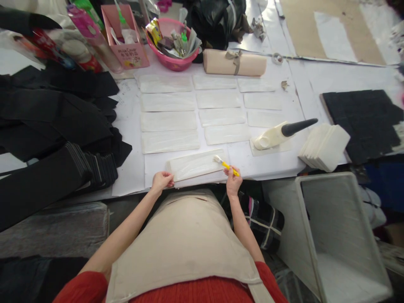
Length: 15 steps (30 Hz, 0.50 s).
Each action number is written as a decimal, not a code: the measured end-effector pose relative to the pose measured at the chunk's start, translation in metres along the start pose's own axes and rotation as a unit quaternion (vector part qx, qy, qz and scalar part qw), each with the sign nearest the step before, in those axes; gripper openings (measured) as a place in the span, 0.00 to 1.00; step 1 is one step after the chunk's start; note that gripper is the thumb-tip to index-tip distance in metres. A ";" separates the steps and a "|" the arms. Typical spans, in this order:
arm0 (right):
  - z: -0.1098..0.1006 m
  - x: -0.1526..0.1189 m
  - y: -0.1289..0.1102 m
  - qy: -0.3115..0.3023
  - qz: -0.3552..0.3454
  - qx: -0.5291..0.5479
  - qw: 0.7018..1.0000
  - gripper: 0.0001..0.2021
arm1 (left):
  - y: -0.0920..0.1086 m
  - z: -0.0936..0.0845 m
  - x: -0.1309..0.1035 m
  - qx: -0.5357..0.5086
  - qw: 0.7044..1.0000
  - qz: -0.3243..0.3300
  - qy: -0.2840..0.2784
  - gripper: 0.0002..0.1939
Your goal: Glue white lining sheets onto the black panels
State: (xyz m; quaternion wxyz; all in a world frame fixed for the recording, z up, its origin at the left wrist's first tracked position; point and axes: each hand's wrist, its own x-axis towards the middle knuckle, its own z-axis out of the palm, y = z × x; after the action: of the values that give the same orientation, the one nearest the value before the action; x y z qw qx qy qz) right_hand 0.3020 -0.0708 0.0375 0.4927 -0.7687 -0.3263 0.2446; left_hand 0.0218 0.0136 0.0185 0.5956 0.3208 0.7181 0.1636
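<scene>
A small brush (226, 165) with a yellow handle is in my right hand (233, 181), its bristles on the right end of a whitish rectangular strip (195, 165). The strip lies at the table's front edge, its surface looking wet and streaky. My left hand (163, 181) is closed at its lower left corner, thumb and fingers pinched there. Behind it, several similar pale strips (170, 142) lie flat in rows on white paper. To the right, a cream bottle (268, 136) with a long black tapered end lies tilted on another pale piece.
Black fabric pieces (57, 109) are heaped at left. A pink basin (176, 63) of small tools, a pink box (129, 50) and a tied beige roll (252, 63) stand behind. At right are stacked white pieces (325, 145), a black stack (362, 122) and a grey bin (342, 179) below.
</scene>
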 end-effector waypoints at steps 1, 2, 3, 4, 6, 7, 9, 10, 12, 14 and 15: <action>-0.006 0.004 0.001 0.028 0.003 -0.012 1.000 0.22 | 0.000 0.000 0.000 -0.001 1.000 0.001 0.001 0.07; -0.011 0.006 0.000 0.044 -0.001 -0.023 0.999 0.22 | 0.000 0.000 0.000 -0.001 1.000 0.001 0.002 0.07; -0.013 0.004 -0.002 0.046 -0.008 -0.030 0.998 0.22 | 0.000 0.000 0.000 -0.001 1.000 0.001 0.002 0.08; -0.013 0.000 -0.004 0.035 -0.018 -0.032 0.999 0.21 | 0.001 0.000 0.000 -0.001 1.000 0.002 0.003 0.08; -0.003 -0.016 -0.012 -0.031 -0.042 -0.024 0.998 0.19 | 0.001 0.000 -0.001 0.000 1.000 0.003 0.002 0.07; 0.004 -0.025 -0.015 -0.076 -0.051 -0.015 0.996 0.18 | 0.001 0.000 -0.001 0.001 1.000 0.003 0.001 0.07; 0.017 -0.038 -0.018 -0.153 -0.053 0.005 0.987 0.16 | 0.001 -0.001 -0.001 0.002 1.000 0.003 0.000 0.07; 0.020 -0.041 -0.018 -0.165 -0.044 0.012 0.985 0.16 | 0.001 -0.001 -0.001 0.002 1.000 0.003 -0.001 0.07; 0.015 -0.037 -0.016 -0.135 -0.016 0.008 0.991 0.17 | 0.000 -0.001 0.000 0.001 1.000 0.004 -0.002 0.07; -0.003 -0.024 -0.012 -0.083 0.002 -0.010 0.996 0.18 | -0.001 -0.001 0.000 -0.001 1.000 0.005 -0.003 0.07; -0.013 -0.017 -0.011 -0.064 0.005 -0.018 0.998 0.17 | -0.001 -0.001 0.000 -0.002 1.000 0.006 -0.003 0.07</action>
State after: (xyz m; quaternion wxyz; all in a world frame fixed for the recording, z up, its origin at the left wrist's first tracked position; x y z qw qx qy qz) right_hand 0.2970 -0.0875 0.0536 0.4552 -0.7619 -0.3579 0.2901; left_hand 0.0207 0.0133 0.0178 0.5976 0.3249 0.7137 0.1674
